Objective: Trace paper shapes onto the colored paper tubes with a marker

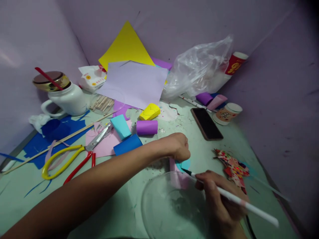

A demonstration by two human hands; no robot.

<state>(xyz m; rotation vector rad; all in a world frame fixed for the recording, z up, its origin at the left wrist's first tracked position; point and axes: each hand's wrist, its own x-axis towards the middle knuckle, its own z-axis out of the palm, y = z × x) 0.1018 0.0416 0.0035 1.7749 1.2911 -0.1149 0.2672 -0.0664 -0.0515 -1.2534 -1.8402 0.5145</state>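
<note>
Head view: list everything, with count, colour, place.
pen: one, white, in right hand
paper piece: one, teal and pink, under left hand
bowl: one, clear, front
scissors: one, yellow and red handles, left
paper rolls: four, teal, blue, purple, yellow, centre
phone: one, black, right of centre
patterned paper: one, mostly red, right
bag: one, clear, back right
cups: two, red back right, white beside phone
jug: one, white, back left
paper sheets: two, yellow and lilac, back
left hand: closed, on the paper piece
right hand: grips the pen
</note>
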